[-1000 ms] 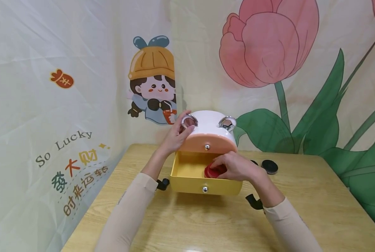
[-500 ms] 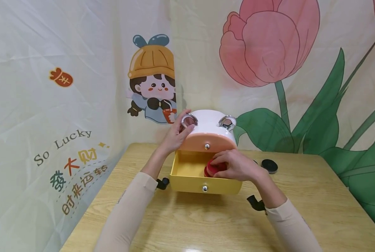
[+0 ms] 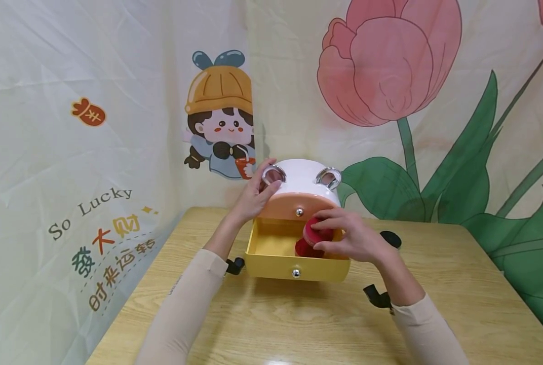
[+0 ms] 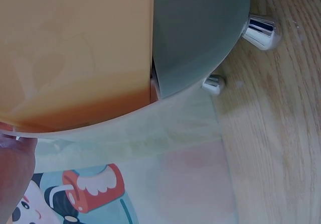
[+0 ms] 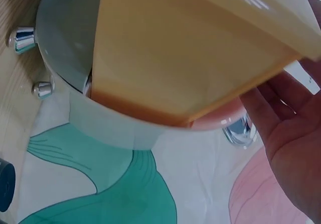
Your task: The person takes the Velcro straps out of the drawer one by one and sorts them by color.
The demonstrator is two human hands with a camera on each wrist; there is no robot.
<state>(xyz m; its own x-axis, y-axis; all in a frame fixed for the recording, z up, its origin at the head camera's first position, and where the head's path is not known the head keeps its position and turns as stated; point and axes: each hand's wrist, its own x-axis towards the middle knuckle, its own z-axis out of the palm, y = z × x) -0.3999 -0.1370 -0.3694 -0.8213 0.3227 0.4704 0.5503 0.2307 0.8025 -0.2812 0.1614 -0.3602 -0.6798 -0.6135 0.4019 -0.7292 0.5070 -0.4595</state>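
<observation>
A small drawer box (image 3: 302, 176) with a white domed top and two chrome ring ears stands on the table. Its peach upper drawer (image 3: 282, 205) is shut, while the yellow lower drawer (image 3: 271, 267) is pulled out. At the left ear (image 3: 282, 170), my left hand (image 3: 252, 198) grips the box's side, thumb in front. My right hand (image 3: 351, 237) pinches a red disc (image 3: 313, 234) between thumb and fingers, tilted over the drawer's right part. Under it another red round thing (image 3: 303, 248) lies in the drawer, partly covered.
A black round disc (image 3: 391, 238) lies on the wooden table (image 3: 289, 324) to the right. Black wrist-camera mounts (image 3: 377, 296) stick out by both wrists. Printed cloth (image 3: 289, 76) hangs close behind the box. Chrome feet (image 4: 262, 32) hold the box off the table.
My right hand has lifted the red disc up from the other red thing and tilted it, drawing slightly rightward. The left hand keeps its place on the box.
</observation>
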